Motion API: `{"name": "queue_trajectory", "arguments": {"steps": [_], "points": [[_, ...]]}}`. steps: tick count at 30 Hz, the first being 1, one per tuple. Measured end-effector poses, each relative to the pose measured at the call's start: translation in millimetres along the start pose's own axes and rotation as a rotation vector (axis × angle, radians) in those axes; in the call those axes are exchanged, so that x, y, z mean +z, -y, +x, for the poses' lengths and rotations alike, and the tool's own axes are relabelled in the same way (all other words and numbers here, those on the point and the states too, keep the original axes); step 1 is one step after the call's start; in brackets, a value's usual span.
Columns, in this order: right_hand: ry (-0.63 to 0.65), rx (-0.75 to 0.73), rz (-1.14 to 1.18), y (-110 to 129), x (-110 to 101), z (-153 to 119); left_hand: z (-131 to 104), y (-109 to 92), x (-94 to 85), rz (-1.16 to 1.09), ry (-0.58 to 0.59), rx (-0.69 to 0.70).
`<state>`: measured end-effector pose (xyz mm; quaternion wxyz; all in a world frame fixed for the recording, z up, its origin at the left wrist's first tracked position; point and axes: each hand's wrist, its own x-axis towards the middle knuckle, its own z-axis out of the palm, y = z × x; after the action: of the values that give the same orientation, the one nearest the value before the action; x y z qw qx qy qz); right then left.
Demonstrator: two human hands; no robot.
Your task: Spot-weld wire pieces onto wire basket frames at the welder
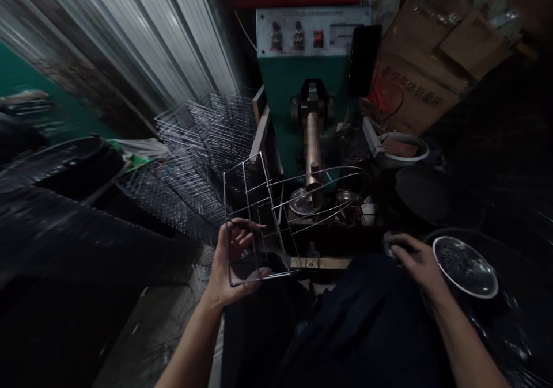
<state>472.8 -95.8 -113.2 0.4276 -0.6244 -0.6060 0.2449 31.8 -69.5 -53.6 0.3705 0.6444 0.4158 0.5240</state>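
My left hand (237, 258) is closed around one end of a bent wire rack (275, 212). Thin metal rods form its grid, and its longer curved wires reach right, toward the copper-coloured electrode arm (314, 140) of a green machine. Whether the wires touch that arm I cannot tell. By my right knee, my right hand (412, 255) is closed, with a small greyish piece at its fingertips, too blurred to name. A round white-rimmed bowl (465, 267) of small dark pieces stands just right of that hand.
Stacked wire racks (203, 140) fill the left side, beside corrugated metal sheeting (173, 31). Behind the electrode arm rises the machine's control panel (332, 34), with a dark phone-like slab (365, 60) at its right edge. Cardboard boxes (419, 71) and a pale basin (421, 146) stand right.
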Motion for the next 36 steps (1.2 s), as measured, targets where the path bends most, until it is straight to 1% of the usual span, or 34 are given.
{"name": "queue_trajectory", "arguments": {"steps": [1, 2, 4, 7, 9, 11, 14, 17, 20, 23, 27, 32, 36], "points": [[0.069, -0.117, -0.007, 18.2, 17.9, 5.5, 0.5, -2.0, 0.8, -0.021, 0.014, 0.020], [0.105, -0.234, -0.028, 33.1, 34.5, 11.4, 0.8, -3.8, 1.6, -0.033, 0.031, 0.039], [0.145, -0.444, -0.115, 52.1, 63.7, 23.6, 1.1, -6.6, 2.4, -0.042, 0.050, 0.074], [0.133, -0.642, -0.357, 59.6, 96.0, 37.5, 1.5, -9.0, 1.1, -0.034, 0.064, 0.086], [0.114, -0.723, -0.500, 58.2, 109.8, 42.7, 2.5, -10.2, -1.0, -0.036, 0.061, 0.076], [0.112, -0.779, -0.565, 56.5, 118.3, 45.7, 4.0, -11.4, -2.9, -0.054, 0.052, 0.069], [0.135, -0.772, -0.569, 55.3, 124.1, 49.1, 6.4, -13.4, -4.4, -0.096, 0.018, 0.054], [0.189, -0.751, -0.564, 55.4, 125.2, 53.2, 8.8, -16.9, -5.1, -0.130, -0.038, 0.035], [0.222, -0.766, -0.579, 56.7, 125.1, 57.6, 11.2, -21.6, -6.8, -0.108, -0.062, 0.029], [0.214, -0.782, -0.562, 59.2, 125.5, 61.8, 13.6, -24.9, -8.2, -0.096, -0.080, 0.049], [0.190, -0.792, -0.525, 64.2, 125.3, 66.6, 15.9, -25.7, -6.1, -0.132, -0.147, 0.097], [0.175, -0.807, -0.517, 70.1, 122.9, 71.4, 16.8, -26.3, -1.8, -0.140, -0.186, 0.098], [0.167, -0.820, -0.518, 73.3, 123.2, 73.6, 18.8, -25.2, -3.1, -0.161, -0.228, 0.113]]}}
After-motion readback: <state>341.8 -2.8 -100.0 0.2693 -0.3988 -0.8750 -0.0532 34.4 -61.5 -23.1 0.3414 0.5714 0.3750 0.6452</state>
